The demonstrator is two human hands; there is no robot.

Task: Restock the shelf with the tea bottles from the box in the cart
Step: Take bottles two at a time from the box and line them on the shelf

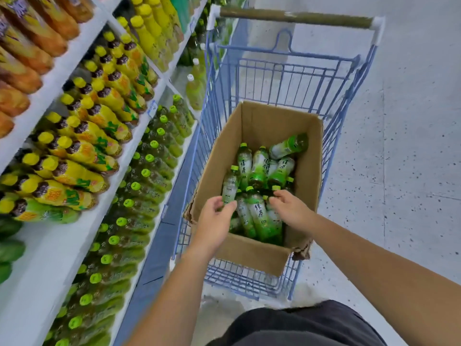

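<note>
A cardboard box (252, 253) sits in the blue wire cart (282, 78) and holds several green tea bottles (259, 213) with lime caps, some upright, some lying down. Both my hands are inside the box at its near end. My left hand (215, 221) has its thumb and fingers loosely curved on either side of the lower part of one leaning bottle (230, 183), without a firm hold. My right hand (290, 208) hovers over the bottles, its fingertips bent down beside a capped bottle (276, 188). The shelf row of matching green tea bottles (139, 186) runs along the left.
Above the green tea row, a white shelf (50, 245) carries yellow-capped bottles (82, 151), with orange drinks higher up. The cart handle (294, 17) is at the far end. Speckled grey floor (399, 171) lies to the right. The cart stands close against the shelf base.
</note>
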